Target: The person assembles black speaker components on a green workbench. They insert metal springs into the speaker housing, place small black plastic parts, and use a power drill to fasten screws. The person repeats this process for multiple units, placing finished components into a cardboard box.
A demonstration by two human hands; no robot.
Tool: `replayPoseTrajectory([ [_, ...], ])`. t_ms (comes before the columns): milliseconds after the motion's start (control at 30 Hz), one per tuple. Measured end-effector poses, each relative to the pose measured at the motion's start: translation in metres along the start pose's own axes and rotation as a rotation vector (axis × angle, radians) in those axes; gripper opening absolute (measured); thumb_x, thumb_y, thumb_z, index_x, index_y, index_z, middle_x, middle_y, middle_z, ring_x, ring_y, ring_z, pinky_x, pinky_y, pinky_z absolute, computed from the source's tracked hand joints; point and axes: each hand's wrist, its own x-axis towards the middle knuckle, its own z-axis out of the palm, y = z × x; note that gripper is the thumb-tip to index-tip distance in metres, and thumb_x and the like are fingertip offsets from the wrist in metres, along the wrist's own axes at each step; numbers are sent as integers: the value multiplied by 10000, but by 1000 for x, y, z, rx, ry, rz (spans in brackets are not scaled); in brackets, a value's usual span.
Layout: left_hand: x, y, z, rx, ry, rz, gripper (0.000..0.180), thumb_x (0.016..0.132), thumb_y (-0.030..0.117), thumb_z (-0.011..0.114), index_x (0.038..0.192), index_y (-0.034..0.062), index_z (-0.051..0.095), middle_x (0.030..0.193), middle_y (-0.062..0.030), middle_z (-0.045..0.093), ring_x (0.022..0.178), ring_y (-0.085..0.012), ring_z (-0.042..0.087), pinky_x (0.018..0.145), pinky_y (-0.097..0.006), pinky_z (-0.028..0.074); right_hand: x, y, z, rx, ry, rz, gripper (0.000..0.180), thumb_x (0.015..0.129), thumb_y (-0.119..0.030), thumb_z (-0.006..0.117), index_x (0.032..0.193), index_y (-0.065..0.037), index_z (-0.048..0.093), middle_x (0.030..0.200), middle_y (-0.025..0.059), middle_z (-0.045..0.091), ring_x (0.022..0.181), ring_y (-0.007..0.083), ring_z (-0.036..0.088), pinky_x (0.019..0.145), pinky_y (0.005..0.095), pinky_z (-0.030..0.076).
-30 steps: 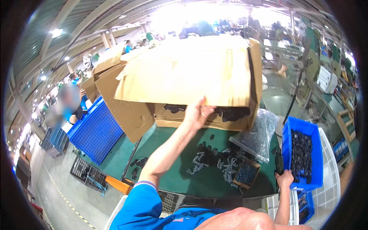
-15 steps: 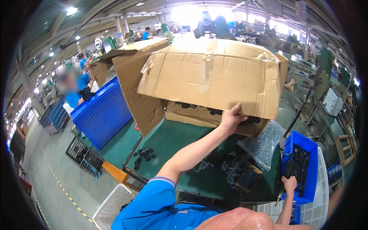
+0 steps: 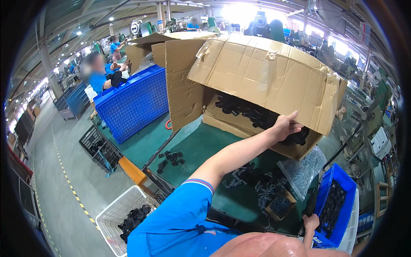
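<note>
My left hand (image 3: 283, 127) is at the front flap (image 3: 261, 81) of a big cardboard box, thumb on its outer face and fingers under its lower edge. Inside the box (image 3: 222, 125), below the raised flap, lie many black molded parts (image 3: 252, 115). Low at the right, my right hand (image 3: 311, 222) is closed round a dark power screwdriver (image 3: 310, 205), partly hidden by the hand. Beside it stands a blue bin (image 3: 352, 201) full of small black parts (image 3: 334, 201).
On the green table (image 3: 201, 145) are loose black parts (image 3: 171, 159), metal springs (image 3: 267, 188), a small carton (image 3: 280, 204) and a clear plastic bag (image 3: 302, 171). A blue crate (image 3: 132, 103) stands at the left, a white basket (image 3: 111, 222) below. A co-worker (image 3: 98, 75) is behind the crate.
My view has shifted, so the scene sits differently in the picture. The flap is higher and more black parts show inside the box. My left hand stays at its edge.
</note>
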Motion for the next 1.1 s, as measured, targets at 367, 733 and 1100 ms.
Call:
replayPoseTrajectory([
  [367,-89,333,-59,178,544,813,366,999,191,325,1062,-105,530,891,-259,662,679,-241,678,551,-320,592,-8,3,2,82,197,0,519,731,-471,755,842,26,655,898,243,655,873,424,633,770,501,492],
  [733,93,239,145,601,-144,109,257,1002,145,384,1173,-32,458,1010,-211,692,715,-198,719,473,-220,578,-7,9,-34,667,589,-134,114,832,-9,577,892,7,673,855,151,633,812,300,624,748,369,491],
  [1100,216,128,256,381,-283,-235,360,990,88,288,1151,-168,482,745,-106,576,456,-13,366,345,-135,293,-56,44,-27,1029,553,20,119,870,72,577,924,16,667,780,37,543,590,87,491,526,244,383],
])
